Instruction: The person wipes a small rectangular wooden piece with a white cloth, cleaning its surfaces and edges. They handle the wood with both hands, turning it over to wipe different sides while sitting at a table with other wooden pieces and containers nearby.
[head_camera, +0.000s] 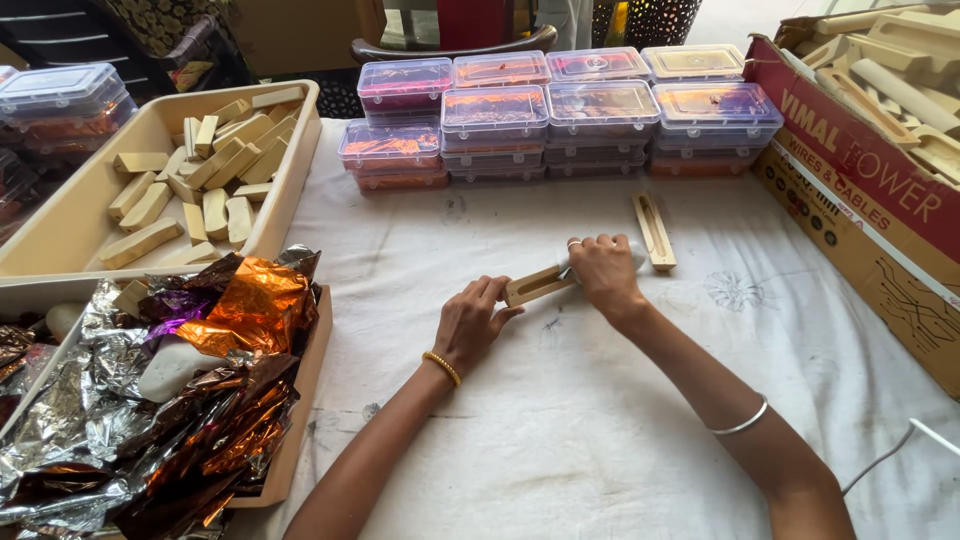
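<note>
A long wooden piece (535, 286) with a groove lies on the white cloth (560, 420) at the middle. My left hand (472, 322) rests on its near end and steadies it. My right hand (603, 270) closes over its far end, pressing a small white wad, probably cloth, against the wood. A second grooved wooden piece (653, 230) lies just beyond my right hand, apart from it.
Stacked clear plastic boxes (560, 115) line the back. A cream tray (290, 190) of wooden blocks sits at the left, and a tray of crumpled foil (180, 400) nearer. A cardboard box (870, 200) of wooden pieces stands at the right. A white cable (900, 450) lies near right.
</note>
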